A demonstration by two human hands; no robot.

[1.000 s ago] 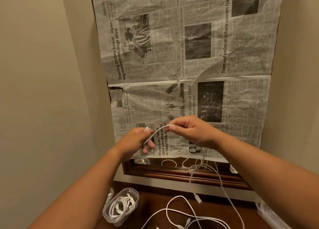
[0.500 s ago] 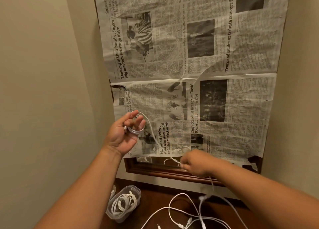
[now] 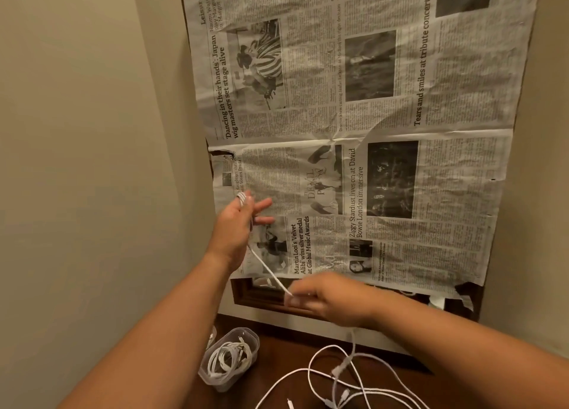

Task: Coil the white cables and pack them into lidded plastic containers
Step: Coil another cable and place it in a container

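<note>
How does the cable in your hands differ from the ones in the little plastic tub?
The held cable runs taut between the left hand, looped round its fingers, and the pinching right hand; the tub cables lie slack in full coils. The held cable hangs in the air; the tub cables rest inside the lidless tub. Both are white.

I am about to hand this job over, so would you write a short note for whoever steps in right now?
Left hand: holds the first loops of a white cable up near its fingertips.
Right hand: pinches the same cable lower down; the stretch between the hands runs straight.
Clear plastic container on the dark wooden table: coiled cables inside, no lid on it.
Loose white cables: uncoiled on the table below the right forearm.
Done: some coils packed.
Left: finish this coil, pack it, coil the loose ones, fit the lids.
</note>
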